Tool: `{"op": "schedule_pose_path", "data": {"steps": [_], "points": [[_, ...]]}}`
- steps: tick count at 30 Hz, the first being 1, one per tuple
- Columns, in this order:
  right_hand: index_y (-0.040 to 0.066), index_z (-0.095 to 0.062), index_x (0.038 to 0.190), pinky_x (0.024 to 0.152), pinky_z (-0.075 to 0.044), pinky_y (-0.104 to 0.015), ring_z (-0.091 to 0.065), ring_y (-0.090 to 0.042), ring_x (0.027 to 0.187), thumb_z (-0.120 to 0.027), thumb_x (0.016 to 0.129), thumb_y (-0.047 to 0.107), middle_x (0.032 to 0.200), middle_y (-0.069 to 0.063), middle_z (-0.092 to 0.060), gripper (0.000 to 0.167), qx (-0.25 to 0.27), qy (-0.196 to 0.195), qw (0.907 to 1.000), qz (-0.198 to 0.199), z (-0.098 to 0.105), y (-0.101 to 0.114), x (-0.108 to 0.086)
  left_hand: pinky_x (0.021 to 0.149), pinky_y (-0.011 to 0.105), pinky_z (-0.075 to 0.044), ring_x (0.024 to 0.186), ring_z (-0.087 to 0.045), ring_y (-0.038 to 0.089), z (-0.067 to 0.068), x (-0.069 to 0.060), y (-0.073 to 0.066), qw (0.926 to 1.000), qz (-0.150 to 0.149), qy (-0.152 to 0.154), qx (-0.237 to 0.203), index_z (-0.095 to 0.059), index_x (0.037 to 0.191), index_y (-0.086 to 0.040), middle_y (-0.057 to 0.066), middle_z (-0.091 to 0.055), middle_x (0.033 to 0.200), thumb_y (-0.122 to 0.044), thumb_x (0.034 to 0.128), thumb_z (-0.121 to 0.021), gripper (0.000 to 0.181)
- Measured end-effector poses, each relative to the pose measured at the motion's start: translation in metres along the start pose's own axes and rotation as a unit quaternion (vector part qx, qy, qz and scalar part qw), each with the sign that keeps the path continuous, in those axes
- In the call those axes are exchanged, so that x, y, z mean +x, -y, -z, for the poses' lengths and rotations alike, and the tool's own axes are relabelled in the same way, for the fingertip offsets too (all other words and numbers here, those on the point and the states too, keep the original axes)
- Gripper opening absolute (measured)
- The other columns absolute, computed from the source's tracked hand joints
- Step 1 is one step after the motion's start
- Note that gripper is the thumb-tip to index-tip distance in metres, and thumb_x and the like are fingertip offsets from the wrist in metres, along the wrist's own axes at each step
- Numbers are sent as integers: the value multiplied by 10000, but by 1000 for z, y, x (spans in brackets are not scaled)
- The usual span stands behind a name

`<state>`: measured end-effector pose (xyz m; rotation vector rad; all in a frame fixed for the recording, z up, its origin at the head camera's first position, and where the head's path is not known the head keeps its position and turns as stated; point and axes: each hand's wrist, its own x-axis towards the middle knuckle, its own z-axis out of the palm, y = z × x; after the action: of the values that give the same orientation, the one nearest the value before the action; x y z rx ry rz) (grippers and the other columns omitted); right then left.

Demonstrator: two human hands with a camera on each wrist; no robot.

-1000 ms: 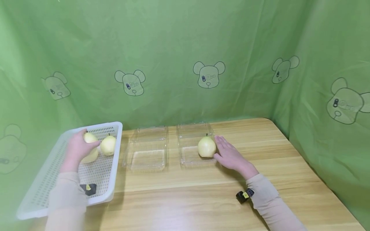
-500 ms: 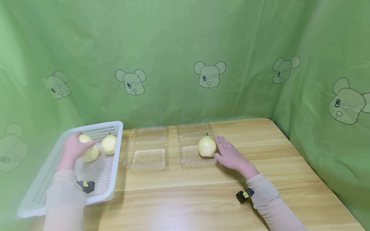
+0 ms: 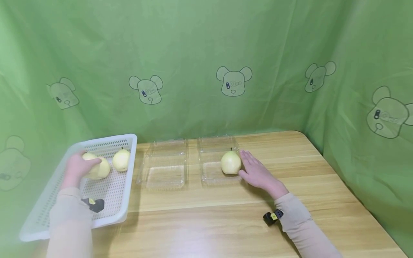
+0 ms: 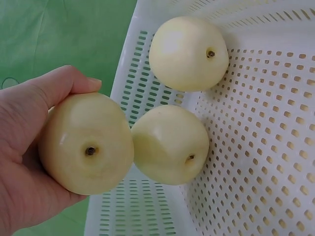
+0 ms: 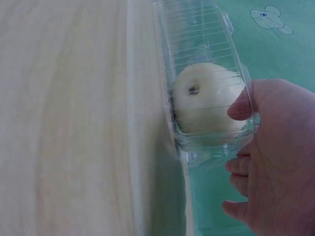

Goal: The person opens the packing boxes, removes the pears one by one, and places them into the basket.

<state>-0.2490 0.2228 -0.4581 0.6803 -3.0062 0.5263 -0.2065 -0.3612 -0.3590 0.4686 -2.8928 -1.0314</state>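
My left hand [image 3: 75,167] grips a pale yellow pear [image 4: 88,145], with the thumb on one side and the fingers round the other. Two more pears lie in the white perforated basket [image 3: 130,186]: one [image 4: 170,145] right beside the held one, another [image 4: 189,54] close to the basket wall. My right hand [image 3: 258,175] rests, fingers extended, at the right side of a clear plastic clamshell box [image 3: 211,175]. A single pear [image 3: 231,163] sits in this box. In the right wrist view the thumb overlaps the pear at the box wall; whether it touches the fruit I cannot tell.
A second clear plastic box [image 3: 165,177], lid raised, stands between the basket and the right-hand box. Everything rests on a wooden table [image 3: 206,222]. Green curtains [image 3: 193,53] with bear-head prints hang behind it and at both sides.
My left hand has moved left and slightly toward me with the gripped pear, showing more of the pear beside it. My right hand and the pear in the box have stayed put.
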Motion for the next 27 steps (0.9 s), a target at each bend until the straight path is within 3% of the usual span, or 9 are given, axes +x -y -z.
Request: {"op": "schedule_pose_path", "data": {"steps": [12,20,27], "points": [[-93,-135,1511,1221,-172,-552,-137,-436,1486,-447,975,265,1602,-264,-130,716,-14,1,10000,-4,3,2,0,1101,649,-306,1308,-327,574,2,3,12,9993,298,198,-145,-124,1480,142,435,-237,1468,-365,936,-575,869],[-104,-137,1506,1218,-171,-561,-138,-447,1482,-449,970,265,1600,-270,-124,722,0,25,10000,16,3,1,-1,1099,662,-291,1303,-321,580,-1,3,19,9992,313,212,-117,-181,1454,171,444,-266,1446,-384,927,-579,863],[-105,-138,1506,1221,-176,-551,-139,-441,1485,-452,972,266,1601,-266,-125,722,-14,20,10000,27,2,1,-1,1033,647,-370,1213,-412,552,-1,2,24,9986,338,324,-243,-235,1432,179,436,-352,1384,-392,925,-577,836]]}}
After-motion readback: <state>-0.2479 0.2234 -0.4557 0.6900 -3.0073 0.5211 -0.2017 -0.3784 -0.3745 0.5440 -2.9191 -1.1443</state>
